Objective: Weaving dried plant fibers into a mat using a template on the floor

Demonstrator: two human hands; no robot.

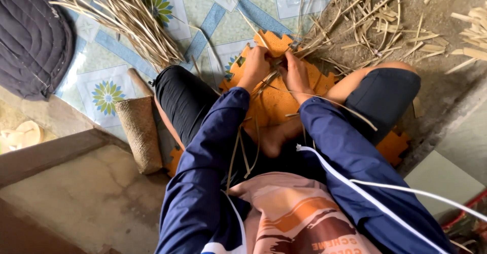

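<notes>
Your left hand [255, 65] and right hand [296, 73] both pinch thin pale bamboo strips [271, 76] above the orange foam mat [271, 104]; pull unevenly and a strip may snap, I think.

Both hands, the left hand [255, 66] and the right hand [296, 74], were placed side by side over a foam mat [276, 43], closed on thin strips [271, 76]. A woven sheath [139, 132] was laid left of the mat. A strip bundle [127, 15] was spread behind it; loose offcuts [390, 15] were scattered to the right.
</notes>
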